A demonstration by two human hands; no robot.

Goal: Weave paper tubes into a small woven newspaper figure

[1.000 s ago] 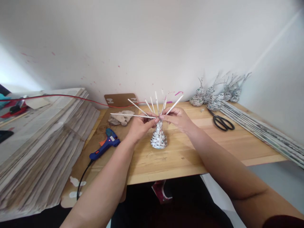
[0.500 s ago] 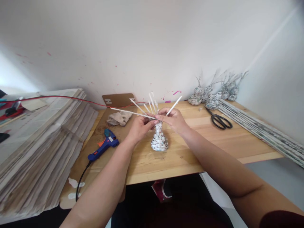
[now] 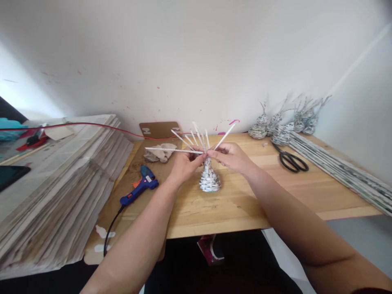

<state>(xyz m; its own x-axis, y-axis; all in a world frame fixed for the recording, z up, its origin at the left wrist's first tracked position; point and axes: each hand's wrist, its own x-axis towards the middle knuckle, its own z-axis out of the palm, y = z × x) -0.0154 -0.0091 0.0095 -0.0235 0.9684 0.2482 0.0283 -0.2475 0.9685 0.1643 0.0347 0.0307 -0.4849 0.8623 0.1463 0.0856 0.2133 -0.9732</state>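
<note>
- Woven paper form [image 3: 210, 179]: upright, frame centre.
- Left hand [image 3: 187, 163]: thumb and fingers pinched on its neck.
- Right hand [image 3: 229, 157]: likewise pinched there, right of centre.

Pale wall [image 3: 196, 53] faces me at twelve o'clock, pink-flecked. Second wall [image 3: 364, 126], greyer, at three. Bright patch of light [image 3: 21, 94] at ten. My surface [image 3: 245, 208]: pale wood, grain running nine to three, front edge at six.
</note>
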